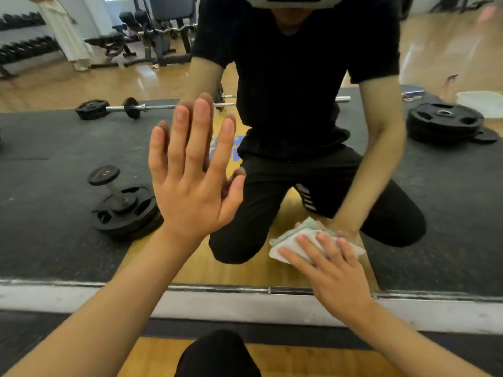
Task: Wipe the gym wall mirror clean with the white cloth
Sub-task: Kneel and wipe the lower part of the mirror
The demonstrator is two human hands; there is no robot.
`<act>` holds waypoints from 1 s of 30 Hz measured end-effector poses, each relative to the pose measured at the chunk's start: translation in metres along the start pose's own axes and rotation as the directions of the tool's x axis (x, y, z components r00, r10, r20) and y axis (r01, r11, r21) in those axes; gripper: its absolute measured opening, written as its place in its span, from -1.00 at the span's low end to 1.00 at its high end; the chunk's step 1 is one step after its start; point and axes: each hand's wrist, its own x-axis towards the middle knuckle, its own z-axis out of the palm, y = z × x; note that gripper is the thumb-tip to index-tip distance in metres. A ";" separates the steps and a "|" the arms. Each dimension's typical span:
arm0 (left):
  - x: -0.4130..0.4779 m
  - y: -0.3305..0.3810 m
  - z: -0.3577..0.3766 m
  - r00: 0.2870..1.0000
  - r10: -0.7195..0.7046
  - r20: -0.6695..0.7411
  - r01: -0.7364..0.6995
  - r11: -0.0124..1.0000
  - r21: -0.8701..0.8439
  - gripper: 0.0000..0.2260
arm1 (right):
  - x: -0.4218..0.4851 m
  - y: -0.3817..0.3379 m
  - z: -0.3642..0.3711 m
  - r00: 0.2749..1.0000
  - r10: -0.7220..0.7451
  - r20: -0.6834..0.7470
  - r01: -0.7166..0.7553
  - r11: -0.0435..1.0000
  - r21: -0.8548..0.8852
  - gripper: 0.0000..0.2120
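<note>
The left hand (196, 186) is lying flat on the glossy mirror (54, 159), fingers straight and spread, holding nothing. The right hand (334, 270) is pressing the soft, folded white cloth (285, 240) against the mirror near its lower edge, fingers extended.

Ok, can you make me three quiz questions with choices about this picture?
1. Where is the white cloth? A on the floor; B under the right hand, low on the mirror; C over a shoulder.
2. What colour is the reflected shirt? A black; B red; C yellow.
3. How is the left hand? A in a fist; B holding a bottle; C flat on the mirror, fingers straight.
Answers: 1 B, the hand presses it to the mirror; 2 A, it looks black; 3 C, palm meets its reflection.
</note>
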 end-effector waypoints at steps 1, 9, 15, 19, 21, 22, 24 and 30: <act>0.000 0.000 0.001 1.000 -0.006 -0.006 0.006 1.000 0.002 -0.33 | 0.019 0.004 -0.009 0.998 0.022 -0.060 -0.019 0.999 0.039 -0.24; 0.002 0.003 -0.002 1.000 -0.023 0.012 0.023 0.999 0.040 -0.37 | 0.086 0.006 -0.018 0.898 0.308 -0.314 -0.279 0.951 0.133 -0.37; 0.004 0.004 0.000 0.999 -0.029 0.013 0.028 0.997 0.065 -0.39 | -0.014 -0.010 0.025 0.996 0.054 -0.069 -0.056 0.998 -0.025 -0.07; 0.004 0.004 -0.001 1.000 -0.027 0.009 0.027 0.998 0.060 -0.43 | 0.089 0.005 -0.021 0.909 0.263 -0.322 -0.202 0.956 0.211 -0.35; 0.004 0.005 -0.001 0.999 -0.033 0.019 0.032 0.997 0.066 -0.44 | 0.113 0.008 -0.027 0.879 0.309 -0.364 -0.248 0.947 0.206 -0.40; 0.004 0.005 -0.001 0.999 -0.035 0.025 0.033 0.997 0.068 -0.44 | 0.107 0.005 -0.021 0.878 0.304 -0.370 -0.256 0.951 0.174 -0.37; 0.003 0.005 -0.001 0.999 -0.030 0.027 0.028 0.997 0.075 -0.44 | 0.064 -0.008 0.006 0.921 0.232 -0.314 -0.212 0.972 0.098 -0.31; 0.002 0.008 -0.002 0.998 -0.056 0.020 0.055 0.995 0.079 -0.45 | -0.065 -0.034 0.059 0.999 -0.042 0.030 0.042 0.999 -0.003 -0.24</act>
